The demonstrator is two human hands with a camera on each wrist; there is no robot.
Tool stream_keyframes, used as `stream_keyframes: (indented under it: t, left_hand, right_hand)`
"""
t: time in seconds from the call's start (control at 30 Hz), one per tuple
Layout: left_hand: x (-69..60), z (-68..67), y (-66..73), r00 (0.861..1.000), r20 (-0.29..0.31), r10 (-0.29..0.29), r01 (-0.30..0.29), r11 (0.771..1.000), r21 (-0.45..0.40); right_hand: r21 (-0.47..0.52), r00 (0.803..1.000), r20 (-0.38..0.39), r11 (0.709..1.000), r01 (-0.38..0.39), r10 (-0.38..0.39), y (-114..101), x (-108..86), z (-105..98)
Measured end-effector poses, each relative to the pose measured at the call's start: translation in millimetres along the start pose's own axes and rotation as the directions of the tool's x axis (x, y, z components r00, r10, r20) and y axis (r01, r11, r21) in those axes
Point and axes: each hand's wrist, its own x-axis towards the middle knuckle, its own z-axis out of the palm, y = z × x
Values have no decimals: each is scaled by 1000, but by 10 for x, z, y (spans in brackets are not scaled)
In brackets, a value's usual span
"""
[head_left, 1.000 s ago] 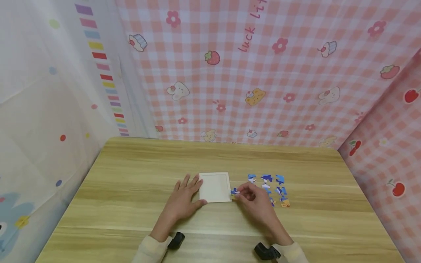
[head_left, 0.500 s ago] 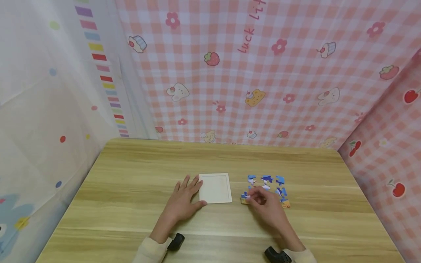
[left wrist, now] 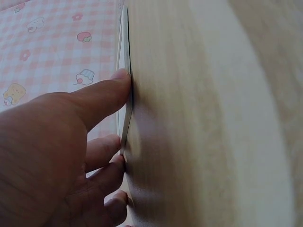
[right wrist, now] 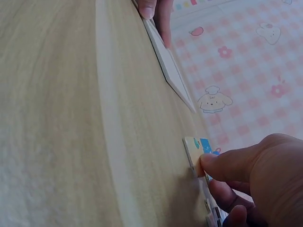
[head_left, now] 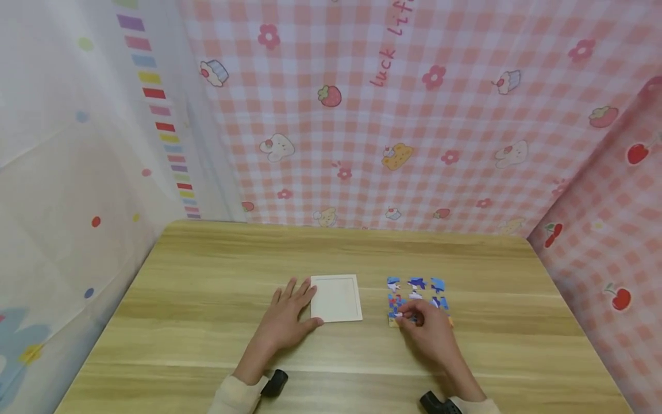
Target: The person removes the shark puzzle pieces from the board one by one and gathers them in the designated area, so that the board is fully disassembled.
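A shallow white square puzzle tray [head_left: 335, 300] lies on the table. My left hand [head_left: 289, 316] rests at its left side with fingers spread, thumb and fingertips touching the edge. To the right, several blue jigsaw pieces [head_left: 416, 283] lie in close rows. At their lower left corner my right hand [head_left: 430, 332] pinches a jigsaw piece [right wrist: 193, 150] with a sandy-yellow and blue face. The right thumb lies on its face in the right wrist view. Part of the group is hidden under the right hand.
The wooden table [head_left: 217, 264] ends at a pink checked cloth [head_left: 331, 149] behind. A white cloth [head_left: 88, 172] hangs on the left, and another pink cloth stands to the right. A strip of bare wood separates the tray from the pieces.
My right hand has carried the pinched jigsaw piece rightward, from beside the tray to the lower left corner of the group. The left hand has kept its place on the tray.
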Motion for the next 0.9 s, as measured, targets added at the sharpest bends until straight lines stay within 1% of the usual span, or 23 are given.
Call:
stream_keyframes:
  t: [0.1, 0.23, 0.4, 0.6, 0.67, 0.73, 0.8, 0.9]
  left_hand:
    - [-1, -24, -11, 1000, -1, -8, 8, 1000, 5]
    - [10, -42, -20, 1000, -9, -3, 3, 1000, 6]
    - [5, -1, -39, 1000, -8, -2, 2, 1000, 4]
    - [27, 44, -75, 1000, -14, 8, -8, 1000, 9]
    - [33, 48, -80, 1000, -14, 10, -10, 1000, 8]
    - [36, 48, -83, 1000, -19, 11, -11, 1000, -1]
    - [38, 51, -90, 1000, -29, 10, -10, 1000, -18]
    - [30, 58, -110, 999, -48, -2, -2, 997, -77]
  right_hand:
    - [-22, 1000, -6, 1000, 22, -22, -13, 20, 18]
    - [-74, 999, -16, 997, 31, -33, -26, 40, 20]
    - [-163, 999, -3, 986, 43, -44, -27, 32, 6]
    - [-222, 999, 12, 974, 47, -46, -26, 48, 4]
    - [-226, 999, 20, 973, 51, -47, -19, 54, 0]
    - [-209, 998, 25, 976, 65, -61, -9, 59, -13]
    - [-179, 996, 31, 980, 91, -87, 1, 64, -50]
    - [-144, 989, 21, 979, 145, -143, 25, 80, -141]
